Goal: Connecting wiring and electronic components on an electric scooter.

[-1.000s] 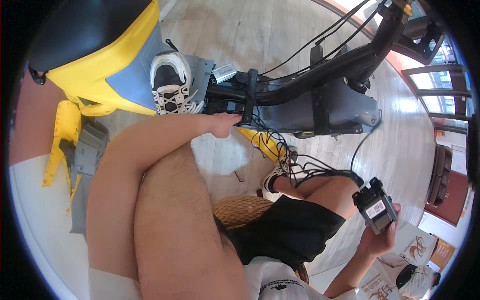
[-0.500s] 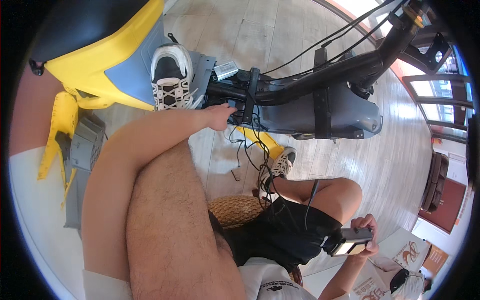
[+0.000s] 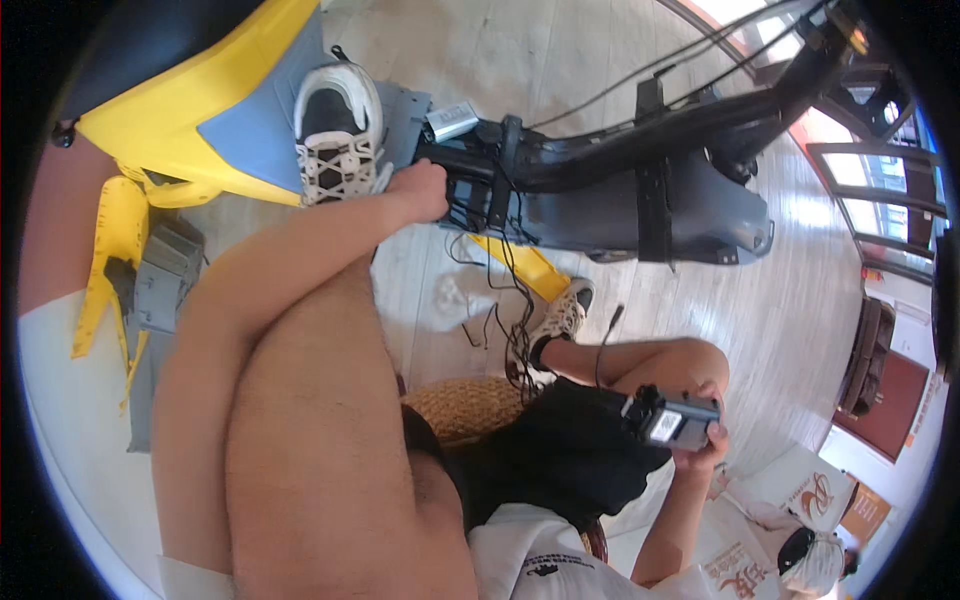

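Observation:
My right hand [image 3: 706, 442] grips a dark grey electronic box [image 3: 690, 425] above my right thigh. The box has a white label, with black connectors and leads at its left end. My left hand [image 3: 420, 190], its fingers curled closed, is at the left end of the black tubular frame [image 3: 560, 172] of a scooter-like vehicle. What its fingers hold, if anything, is hidden. Loose black cables [image 3: 515, 290] hang from the frame beside that hand toward the floor. A silver box [image 3: 452, 121] lies just beyond it.
My shoe [image 3: 338, 130] rests against the yellow and grey body panels [image 3: 240, 110] at the left. Yellow parts [image 3: 105, 260] and grey plastic parts [image 3: 165, 280] lie beyond my left arm. A woven seat [image 3: 465, 408] shows under me; a yellow strip [image 3: 525, 268] lies below the frame.
My left hand has shifted slightly left and up along the frame, its fingers now more curled. The right hand has brought the box left and up, turning its label into view.

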Motion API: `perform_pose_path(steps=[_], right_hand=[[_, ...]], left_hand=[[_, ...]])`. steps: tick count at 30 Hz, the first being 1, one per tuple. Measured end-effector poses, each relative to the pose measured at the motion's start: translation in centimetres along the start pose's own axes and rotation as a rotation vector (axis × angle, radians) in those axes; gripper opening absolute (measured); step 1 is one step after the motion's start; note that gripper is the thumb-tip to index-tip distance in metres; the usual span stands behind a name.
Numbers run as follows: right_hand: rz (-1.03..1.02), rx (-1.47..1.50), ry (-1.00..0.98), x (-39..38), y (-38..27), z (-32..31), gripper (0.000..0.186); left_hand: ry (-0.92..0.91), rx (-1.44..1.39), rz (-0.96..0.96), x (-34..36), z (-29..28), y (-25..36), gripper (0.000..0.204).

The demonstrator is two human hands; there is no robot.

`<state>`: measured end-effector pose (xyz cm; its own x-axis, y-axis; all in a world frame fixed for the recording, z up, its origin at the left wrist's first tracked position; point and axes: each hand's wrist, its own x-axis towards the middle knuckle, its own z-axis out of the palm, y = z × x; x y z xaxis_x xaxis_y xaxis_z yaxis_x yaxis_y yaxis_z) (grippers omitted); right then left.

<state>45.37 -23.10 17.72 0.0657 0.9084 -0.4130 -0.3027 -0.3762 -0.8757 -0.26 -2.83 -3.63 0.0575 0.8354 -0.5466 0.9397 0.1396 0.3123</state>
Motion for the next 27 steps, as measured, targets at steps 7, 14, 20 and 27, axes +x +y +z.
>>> perform_pose_path(steps=[7,14,20,27], right_hand=[[0.021,0.074,-0.05,0.3,0.4,0.6,0.053],[0.037,-0.002,-0.054,0.3,0.3,1.3,0.055],[0.035,-0.032,-0.076,0.5,0.4,1.6,0.056],[0.047,-0.004,-0.063,0.5,0.5,1.7,0.057]], left_hand=[[0.044,-0.028,0.005,0.4,0.7,-0.4,0.028],[0.006,-0.034,0.035,0.6,0.5,-0.5,0.03],[-0.017,-0.046,0.036,0.5,0.1,-0.4,0.03],[-0.026,-0.049,0.031,0.5,0.1,-0.4,0.029]])
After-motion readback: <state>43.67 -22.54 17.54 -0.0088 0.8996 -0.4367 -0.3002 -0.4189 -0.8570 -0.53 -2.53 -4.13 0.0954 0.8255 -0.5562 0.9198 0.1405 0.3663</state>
